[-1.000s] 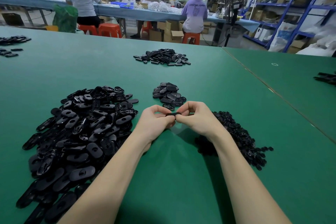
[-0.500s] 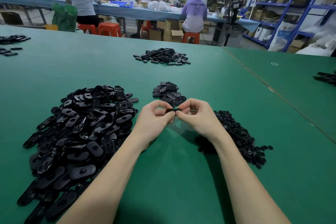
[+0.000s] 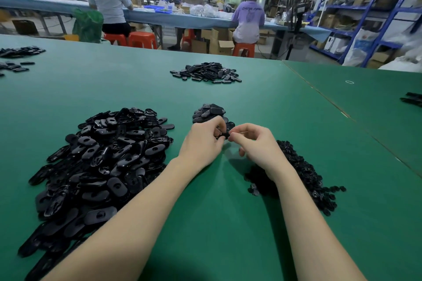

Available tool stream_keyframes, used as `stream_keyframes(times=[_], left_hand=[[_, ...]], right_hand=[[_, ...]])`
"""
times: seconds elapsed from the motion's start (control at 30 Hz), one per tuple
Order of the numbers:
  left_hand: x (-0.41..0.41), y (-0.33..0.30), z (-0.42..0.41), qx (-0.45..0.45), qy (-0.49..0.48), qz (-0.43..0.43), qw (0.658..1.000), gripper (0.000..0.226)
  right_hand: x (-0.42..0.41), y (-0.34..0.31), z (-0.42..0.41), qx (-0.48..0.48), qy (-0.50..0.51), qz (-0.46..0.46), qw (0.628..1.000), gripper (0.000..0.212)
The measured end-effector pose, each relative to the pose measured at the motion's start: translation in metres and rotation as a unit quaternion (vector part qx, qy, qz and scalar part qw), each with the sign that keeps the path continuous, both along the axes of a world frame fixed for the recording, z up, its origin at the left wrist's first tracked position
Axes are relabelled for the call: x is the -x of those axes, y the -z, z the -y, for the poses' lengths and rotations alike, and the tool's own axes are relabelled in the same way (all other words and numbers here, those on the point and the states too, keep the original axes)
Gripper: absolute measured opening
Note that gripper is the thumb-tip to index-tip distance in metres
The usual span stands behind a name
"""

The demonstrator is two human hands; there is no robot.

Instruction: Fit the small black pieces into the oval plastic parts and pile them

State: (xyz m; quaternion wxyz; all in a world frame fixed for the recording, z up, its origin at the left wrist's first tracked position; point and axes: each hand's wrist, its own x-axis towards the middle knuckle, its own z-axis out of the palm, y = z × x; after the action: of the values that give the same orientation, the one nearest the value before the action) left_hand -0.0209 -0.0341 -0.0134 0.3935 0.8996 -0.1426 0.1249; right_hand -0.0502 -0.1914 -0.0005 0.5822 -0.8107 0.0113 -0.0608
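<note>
A black oval plastic part [image 3: 222, 136] sits between my two hands, just above the green table. My left hand [image 3: 203, 143] grips its left end with curled fingers, and my right hand [image 3: 255, 146] pinches its right end. Whether a small piece sits in it is hidden by my fingers. A big heap of black oval parts [image 3: 100, 162] lies to the left. Under and right of my right wrist lies a heap of small black pieces [image 3: 308, 175]. A small pile of oval parts [image 3: 209, 112] lies right behind my hands.
Another pile of black oval parts [image 3: 205, 72] lies farther back in the middle, and more parts [image 3: 18, 52] at the far left edge. A seam [image 3: 342, 113] joins a second green table on the right. People sit at a long bench behind.
Both hands have lifted slightly and moved away from me towards the small pile, still holding the oval part between them. My left fingers have shifted on it.
</note>
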Motion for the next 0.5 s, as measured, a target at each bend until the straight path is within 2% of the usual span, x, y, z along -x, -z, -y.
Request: stream_keyframes(times=[0.07, 0.33, 0.5], left_hand=[[-0.011, -0.003, 0.007, -0.033, -0.004, -0.008, 0.999, 0.013], [-0.052, -0.003, 0.011, -0.057, -0.070, -0.010, 0.996, 0.015], [-0.053, -0.003, 0.013, -0.024, -0.090, 0.004, 0.996, 0.014]], right_hand=[[0.000, 0.001, 0.001, 0.004, 0.004, 0.005, 1.000, 0.003], [-0.002, 0.003, 0.005, 0.008, 0.012, 0.016, 1.000, 0.006], [0.001, 0.002, 0.004, 0.013, 0.006, 0.006, 1.000, 0.006]])
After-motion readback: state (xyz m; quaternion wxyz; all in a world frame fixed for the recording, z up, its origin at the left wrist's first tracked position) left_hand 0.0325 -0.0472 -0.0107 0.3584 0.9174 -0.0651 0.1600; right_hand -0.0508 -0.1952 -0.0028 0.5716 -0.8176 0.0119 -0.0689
